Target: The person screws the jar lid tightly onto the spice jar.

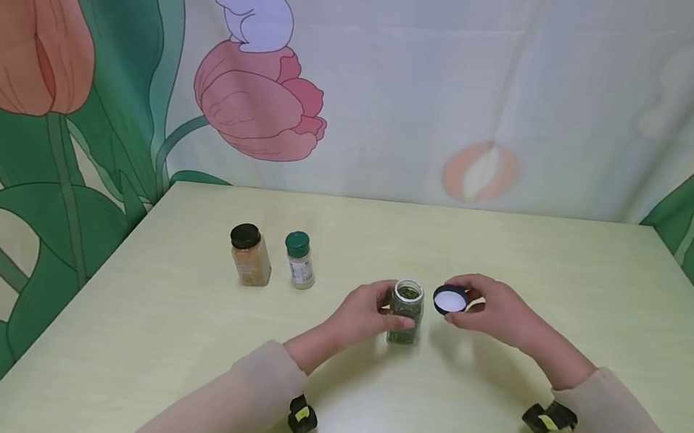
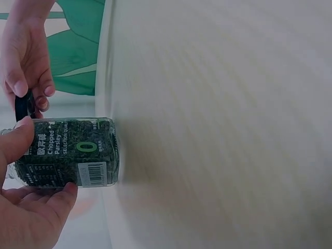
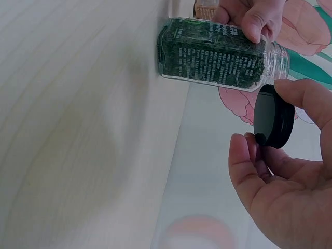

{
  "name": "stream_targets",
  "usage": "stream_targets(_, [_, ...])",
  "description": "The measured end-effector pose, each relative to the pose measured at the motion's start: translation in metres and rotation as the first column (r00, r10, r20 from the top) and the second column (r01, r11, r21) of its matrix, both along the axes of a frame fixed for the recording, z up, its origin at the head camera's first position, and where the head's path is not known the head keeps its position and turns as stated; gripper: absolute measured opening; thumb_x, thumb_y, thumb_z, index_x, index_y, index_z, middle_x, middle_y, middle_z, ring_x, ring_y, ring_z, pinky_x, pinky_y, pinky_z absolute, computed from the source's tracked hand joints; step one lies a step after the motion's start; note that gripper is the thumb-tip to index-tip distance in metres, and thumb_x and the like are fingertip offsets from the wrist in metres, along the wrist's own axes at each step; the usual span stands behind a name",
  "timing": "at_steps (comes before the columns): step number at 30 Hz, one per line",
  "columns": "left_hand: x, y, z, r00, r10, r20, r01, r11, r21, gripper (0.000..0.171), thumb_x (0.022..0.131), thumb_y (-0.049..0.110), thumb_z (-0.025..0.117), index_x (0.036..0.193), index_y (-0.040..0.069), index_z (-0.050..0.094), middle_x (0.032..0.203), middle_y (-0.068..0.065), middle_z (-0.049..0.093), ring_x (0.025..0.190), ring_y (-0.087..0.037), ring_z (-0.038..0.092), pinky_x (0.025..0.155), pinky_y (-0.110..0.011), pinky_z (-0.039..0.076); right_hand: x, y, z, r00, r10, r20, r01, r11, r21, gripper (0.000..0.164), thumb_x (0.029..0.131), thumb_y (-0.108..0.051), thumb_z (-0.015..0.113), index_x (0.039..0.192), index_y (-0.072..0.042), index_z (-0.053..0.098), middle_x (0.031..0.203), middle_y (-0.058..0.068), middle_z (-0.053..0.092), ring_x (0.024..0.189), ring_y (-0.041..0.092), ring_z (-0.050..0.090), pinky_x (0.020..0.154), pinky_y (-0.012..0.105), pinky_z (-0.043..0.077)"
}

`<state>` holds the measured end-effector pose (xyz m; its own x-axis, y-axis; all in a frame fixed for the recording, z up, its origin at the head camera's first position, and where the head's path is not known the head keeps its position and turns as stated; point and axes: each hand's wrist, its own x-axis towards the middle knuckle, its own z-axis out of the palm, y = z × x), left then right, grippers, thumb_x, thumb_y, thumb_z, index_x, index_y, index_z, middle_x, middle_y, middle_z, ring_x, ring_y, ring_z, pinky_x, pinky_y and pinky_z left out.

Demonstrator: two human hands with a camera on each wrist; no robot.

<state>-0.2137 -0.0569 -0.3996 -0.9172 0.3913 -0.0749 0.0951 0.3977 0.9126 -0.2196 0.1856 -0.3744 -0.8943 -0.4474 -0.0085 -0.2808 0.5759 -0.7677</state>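
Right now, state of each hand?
Left hand: holding the uncapped parsley jar.
Right hand: pinching the black lid.

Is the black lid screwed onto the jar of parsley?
No, the right hand holds the black lid beside the open jar.

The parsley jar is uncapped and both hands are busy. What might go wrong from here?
The open parsley jar might spill its flakes if the left hand tilts it. The right hand holds the black lid by its edge, so it could slip. With the lid so near the jar's mouth, a bump seems possible.
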Motion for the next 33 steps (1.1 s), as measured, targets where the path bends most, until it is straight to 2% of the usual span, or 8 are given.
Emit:
stream_targets(10, [0.007,-0.001,0.0,1.0,-0.014,-0.026,0.014,1.0,0.013,0.06,0.091,0.011,0.078,0.143,-0.004,0.053,0.138,-0.021,0.065,0.133,-0.038,0.061,0.11,-0.047,0.053,0.007,0.0,0.006,1.0,0.015,0.019,-0.014,0.999,-0.037,0.05,0.09,-0.014,0.078,0.132,0.005,0.059,0.114,0.018,0.067,0.104,0.024,0.067,0.085,0.026,0.06])
stream_targets(18, [0.011,-0.001,-0.002,0.999,-0.026,-0.031,0.027,0.999,0.023,0.059,0.091,0.011,0.078,0.142,-0.005,0.054,0.136,-0.022,0.066,0.131,-0.038,0.062,0.108,-0.045,0.054,0.012,0.001,0.009,0.999,0.037,0.002,-0.037,0.998,-0.049,0.05,0.09,-0.013,0.078,0.131,0.007,0.058,0.118,0.019,0.066,0.104,0.021,0.065,0.087,0.025,0.059])
stream_targets(24, [0.013,0.0,-0.002,0.999,-0.023,-0.041,0.023,1.0,0.013,0.059,0.09,0.011,0.078,0.141,-0.005,0.054,0.135,-0.022,0.066,0.13,-0.038,0.063,0.107,-0.044,0.055,0.016,0.0,0.011,0.999,0.042,-0.019,-0.043,0.997,-0.057,0.049,0.09,-0.012,0.078,0.13,0.008,0.059,0.12,0.02,0.067,0.108,0.023,0.063,0.09,0.026,0.059])
stream_targets(33, [0.019,0.001,-0.003,0.999,-0.023,-0.041,0.024,0.999,0.023,0.055,0.09,0.01,0.078,0.139,-0.004,0.057,0.134,-0.022,0.067,0.13,-0.038,0.063,0.109,-0.044,0.054,0.024,-0.001,0.014,0.997,0.055,-0.061,-0.057,0.998,-0.035,0.048,0.089,-0.012,0.08,0.128,0.007,0.061,0.119,0.018,0.068,0.109,0.024,0.063,0.094,0.035,0.06])
